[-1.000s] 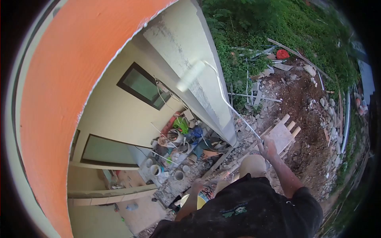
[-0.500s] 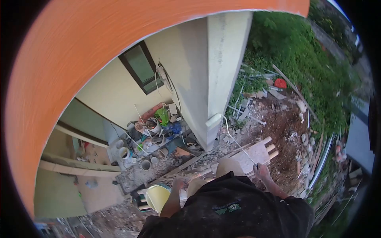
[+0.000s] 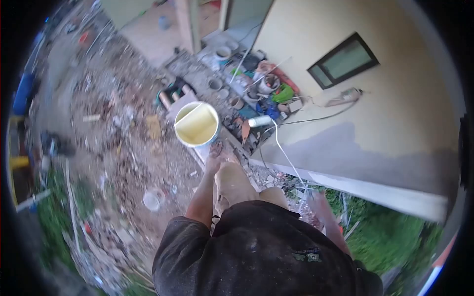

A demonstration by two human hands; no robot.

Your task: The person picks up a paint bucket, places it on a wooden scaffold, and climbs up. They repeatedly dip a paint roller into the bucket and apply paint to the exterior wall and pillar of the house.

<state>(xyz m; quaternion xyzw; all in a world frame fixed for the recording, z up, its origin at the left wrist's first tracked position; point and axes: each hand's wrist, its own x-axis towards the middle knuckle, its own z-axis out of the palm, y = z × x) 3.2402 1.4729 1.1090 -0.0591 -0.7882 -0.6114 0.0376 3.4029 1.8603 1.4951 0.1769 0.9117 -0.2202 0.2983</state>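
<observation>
My right hand (image 3: 318,207), blurred by motion, grips the handle of a paint roller (image 3: 260,121). The roller's white wire frame reaches up and left, and its pale sleeve overlaps the rubble beside the wall in this view. My left hand (image 3: 215,152) is low beside my knee, its fingers stretched out right at the outer side of a paint bucket (image 3: 197,143). Pale yellow paint coats the inside of the bucket, and a thin light stick or edge crosses its mouth. The bucket stands on a plank platform (image 3: 197,157).
A cream wall (image 3: 296,34) with a dark-framed window (image 3: 343,60) rises at the right; its lower part is grey. Several pots and a green bag (image 3: 283,93) lie along its foot. Rubble ground (image 3: 123,123) spreads left, with a clear plastic tub (image 3: 153,200). Grass (image 3: 385,241) grows lower right.
My view has swung left and down, from the pillar and orange surface toward the bucket and rubble. The roller now appears away from the pillar. My left hand remains beside the bucket.
</observation>
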